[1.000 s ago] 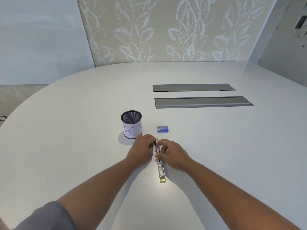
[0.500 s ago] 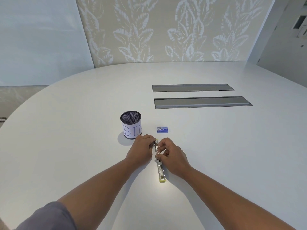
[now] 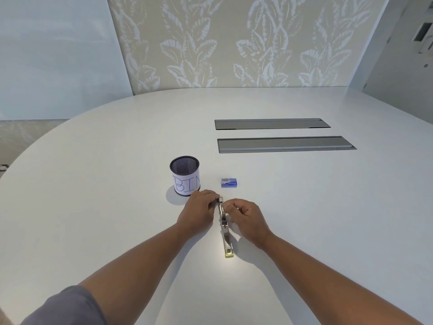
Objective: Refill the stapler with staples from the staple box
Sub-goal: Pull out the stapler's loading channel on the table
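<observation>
- Stapler flat on surface, hinged open; my left hand grips its far end.
- Right hand pinches the middle.
- Staple box beyond, untouched; loading remains.

"BIN" handwritten on mesh cup's paper label, staple box print illegible

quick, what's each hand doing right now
left hand: closed on the far end of the stapler
right hand: fingers curled at the stapler; grip cannot be told
</observation>
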Demonstrator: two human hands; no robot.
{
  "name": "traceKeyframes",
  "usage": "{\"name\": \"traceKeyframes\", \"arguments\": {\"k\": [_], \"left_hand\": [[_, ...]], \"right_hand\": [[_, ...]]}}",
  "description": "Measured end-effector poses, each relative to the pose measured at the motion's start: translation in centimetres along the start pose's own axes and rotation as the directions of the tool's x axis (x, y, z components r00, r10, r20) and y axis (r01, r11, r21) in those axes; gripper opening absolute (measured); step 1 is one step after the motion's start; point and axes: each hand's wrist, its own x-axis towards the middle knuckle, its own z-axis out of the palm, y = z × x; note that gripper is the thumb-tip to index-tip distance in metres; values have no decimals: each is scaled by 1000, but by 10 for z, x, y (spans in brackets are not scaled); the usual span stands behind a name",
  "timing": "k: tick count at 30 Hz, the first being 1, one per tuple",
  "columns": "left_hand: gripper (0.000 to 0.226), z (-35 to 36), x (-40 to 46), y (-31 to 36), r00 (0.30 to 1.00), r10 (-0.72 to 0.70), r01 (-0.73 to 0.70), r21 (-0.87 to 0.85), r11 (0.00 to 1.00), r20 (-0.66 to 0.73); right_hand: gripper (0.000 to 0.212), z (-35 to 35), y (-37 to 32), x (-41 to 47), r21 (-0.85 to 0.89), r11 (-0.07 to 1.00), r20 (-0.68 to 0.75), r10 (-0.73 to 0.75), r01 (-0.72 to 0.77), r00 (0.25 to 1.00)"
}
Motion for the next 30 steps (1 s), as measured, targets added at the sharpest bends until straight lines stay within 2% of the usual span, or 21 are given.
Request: {"name": "traceKeyframes", "arguments": {"k": [5, 10, 17, 21, 30], "left_hand": [[27, -1, 0, -1, 1000, -9, 10, -12, 1000, 20], [27, -1, 1, -1, 1000, -8, 9, -10, 1000, 25], [28, -5, 1, 2, 999, 27, -25, -33, 999, 35], [24, -6, 1, 2, 999, 34, -33, -25, 999, 37], [26, -3, 4, 0, 997, 2, -1, -8, 1000, 75]], "right_hand": [[17, -4, -6, 14, 18, 989, -30, 146, -146, 989], [15, -5, -6, 36, -4, 947, -8, 320, -320, 947], [28, 7, -7, 61, -189, 905, -102, 367, -381, 924], [15, 8, -10, 66, -242, 890, -103, 373, -387, 922], [15, 8, -11, 65, -271, 887, -95, 362, -374, 927]]}}
